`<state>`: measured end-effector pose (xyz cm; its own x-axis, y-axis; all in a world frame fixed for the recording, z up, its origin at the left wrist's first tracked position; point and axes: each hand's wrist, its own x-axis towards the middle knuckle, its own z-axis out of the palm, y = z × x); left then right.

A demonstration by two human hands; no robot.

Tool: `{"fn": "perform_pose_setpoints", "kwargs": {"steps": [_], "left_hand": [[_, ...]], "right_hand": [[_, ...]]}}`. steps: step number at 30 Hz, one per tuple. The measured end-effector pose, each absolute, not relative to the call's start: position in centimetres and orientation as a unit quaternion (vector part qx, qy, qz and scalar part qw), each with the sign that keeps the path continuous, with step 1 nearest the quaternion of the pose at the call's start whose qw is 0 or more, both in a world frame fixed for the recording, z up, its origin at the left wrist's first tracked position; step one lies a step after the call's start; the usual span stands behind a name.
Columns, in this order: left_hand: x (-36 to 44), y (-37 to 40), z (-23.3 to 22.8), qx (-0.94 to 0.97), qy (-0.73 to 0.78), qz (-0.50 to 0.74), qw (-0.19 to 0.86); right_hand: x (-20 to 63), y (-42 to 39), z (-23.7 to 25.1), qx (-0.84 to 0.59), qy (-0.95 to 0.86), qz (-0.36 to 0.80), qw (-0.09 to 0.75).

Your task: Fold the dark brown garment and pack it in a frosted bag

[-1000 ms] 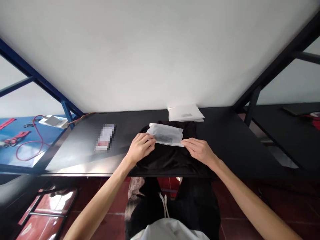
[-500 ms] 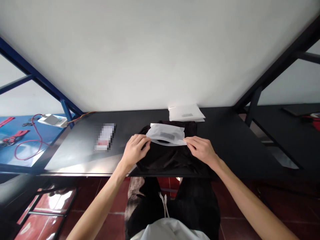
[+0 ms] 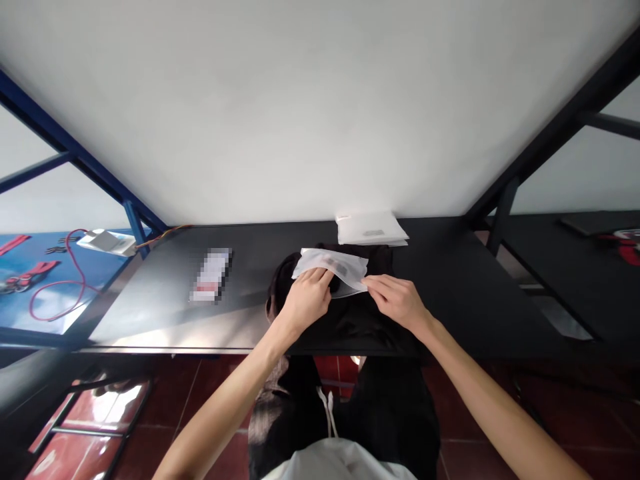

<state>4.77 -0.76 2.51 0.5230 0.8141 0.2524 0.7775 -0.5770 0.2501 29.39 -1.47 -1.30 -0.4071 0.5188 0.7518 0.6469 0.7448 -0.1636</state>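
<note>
A frosted, translucent plastic bag [image 3: 320,259] lies on bunched black fabric [image 3: 350,320] with its mouth toward me. My right hand [image 3: 395,299] pinches the right corner of that mouth between thumb and fingers. My left hand [image 3: 307,300] is at the left part of the opening, fingers reaching under the bag's upper layer, which bulges up over them. The fingertips show only faintly through the film. My left thumb stays outside, apart from the fingers. A dark printed patch is on the bag.
Behind the fabric, a stack of white bags [image 3: 373,229] rests against the wall. A blurred-out flat item [image 3: 213,273] lies left on the black table [image 3: 165,287]. On the blue table [image 3: 65,287] are a power strip [image 3: 107,241], a cable and red straps. Metal frames stand at both sides.
My left hand has let go of the bag's left corner and moved right, its fingers into the opening. The upper layer is lifted. My right hand still holds its corner.
</note>
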Motion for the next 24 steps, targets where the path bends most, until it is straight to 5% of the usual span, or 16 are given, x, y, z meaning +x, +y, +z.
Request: {"fn": "perform_pose_setpoints", "kwargs": {"steps": [7,24], "left_hand": [[6.9,0.2,2.8,0.855,0.500,0.072,0.119],[6.6,-4.9,-0.3,0.877,0.457,0.147,-0.013]], "right_hand": [[29.5,-1.6,-1.7,-0.358,-0.838,-0.071,0.406],[28.6,-1.4,-2.7,-0.418,-0.837,-0.149,0.320]]}}
